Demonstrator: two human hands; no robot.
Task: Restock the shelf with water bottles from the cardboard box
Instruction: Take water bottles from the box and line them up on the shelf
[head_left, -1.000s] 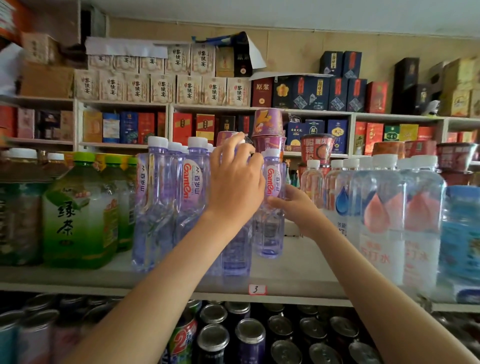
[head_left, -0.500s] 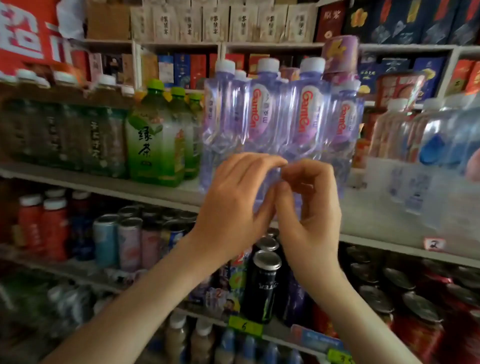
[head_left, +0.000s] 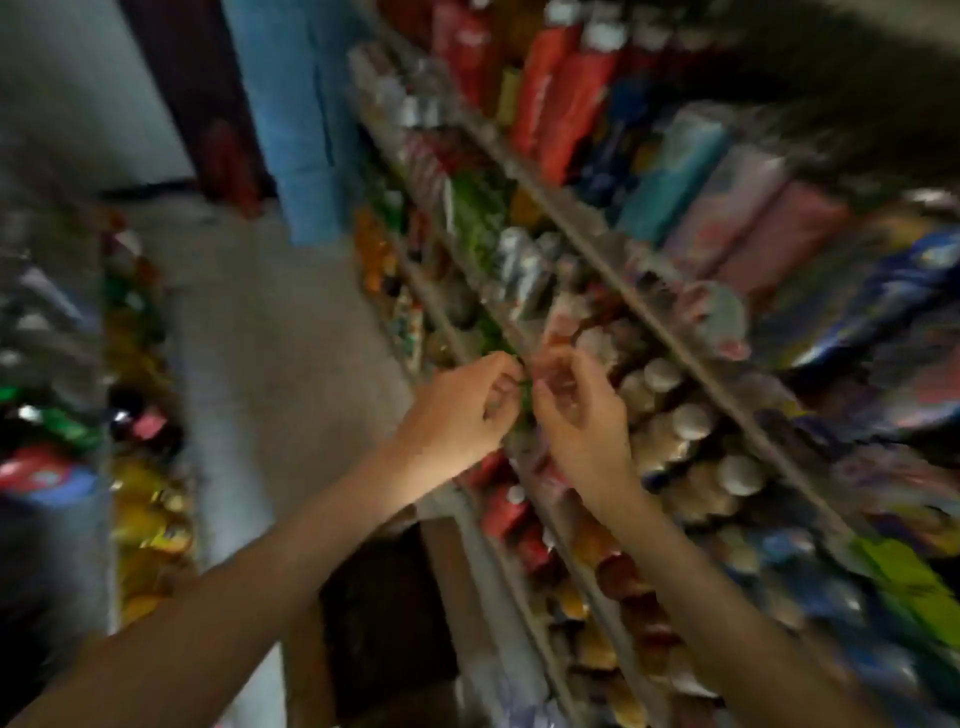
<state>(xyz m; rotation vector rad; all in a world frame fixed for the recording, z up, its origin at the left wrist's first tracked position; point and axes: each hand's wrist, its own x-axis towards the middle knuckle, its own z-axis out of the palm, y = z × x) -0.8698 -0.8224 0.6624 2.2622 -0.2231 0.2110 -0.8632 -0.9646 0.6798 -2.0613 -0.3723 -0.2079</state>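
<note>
Left hand (head_left: 457, 410), right hand (head_left: 576, 415): fingertips nearly meeting in front of the blurred shelf (head_left: 649, 317). Each grip curled; cannot tell whether it holds anything. Cardboard box (head_left: 447, 582): below the forearms, open, interior dark. Water bottles indiscernible through blur.

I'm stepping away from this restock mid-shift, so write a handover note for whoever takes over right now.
Left hand: fingers curled, no bottle in it; the blur hides whether it pinches anything small.
Right hand: the same, close beside the left, in front of the shelf.
Cardboard box: what looks like it sits open, low, below the hands; its inside is dark.
Water bottles: none recognisable in this blurred view.
Done: cannot be judged from here.
Left: probably reach down to the box, take bottles and stand them on the shelf.
</note>
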